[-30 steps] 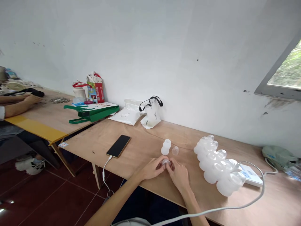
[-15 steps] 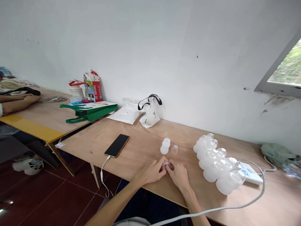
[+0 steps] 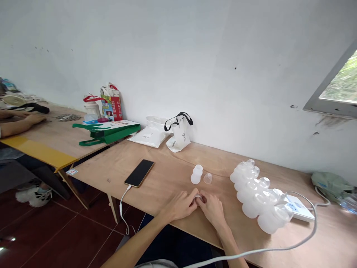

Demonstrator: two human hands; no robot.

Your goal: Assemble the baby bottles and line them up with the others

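Note:
Near the table's front edge, my left hand [image 3: 184, 204] and my right hand [image 3: 211, 207] meet, fingertips pinched on either side of a small whitish ring-shaped part [image 3: 198, 197]. The fingers cover most of this part, so its exact kind is hard to make out. Just beyond them stands a translucent white plastic bottle [image 3: 196, 174] with a narrowed waist. Beside it, on its right, is a clear dome cap [image 3: 208, 178], apart from the bottle.
Several similar bottles with clear dome caps [image 3: 259, 193] cluster on the right, against a white box [image 3: 299, 208]. A grey cable [image 3: 279, 247] crosses the front right. A phone [image 3: 139, 172] lies left; a white bag [image 3: 178, 136] stands behind. A co-worker's hand [image 3: 35, 119] rests at the far-left table.
Both hands stay together on the small ring-shaped part, with slight finger movement. The view has shifted very slightly; the bottle and cap stay put.

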